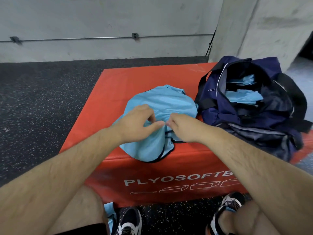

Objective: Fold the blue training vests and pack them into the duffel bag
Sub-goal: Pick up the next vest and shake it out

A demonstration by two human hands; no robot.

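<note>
A big red box (135, 85) with white letters sits under the fingers (152, 127), dark speckled floor (42, 99) lies to their left, and a grey wall (101, 17) with a thin pipe (84, 38) stands far beyond them.

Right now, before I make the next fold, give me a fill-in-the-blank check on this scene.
The left hand and right hand both pinch the blue ____.
It lies on the red box, to the ____ of the duffel bag.
The bag's top is ____, with folded vests inside.
Missing words: vest; left; open.
</note>
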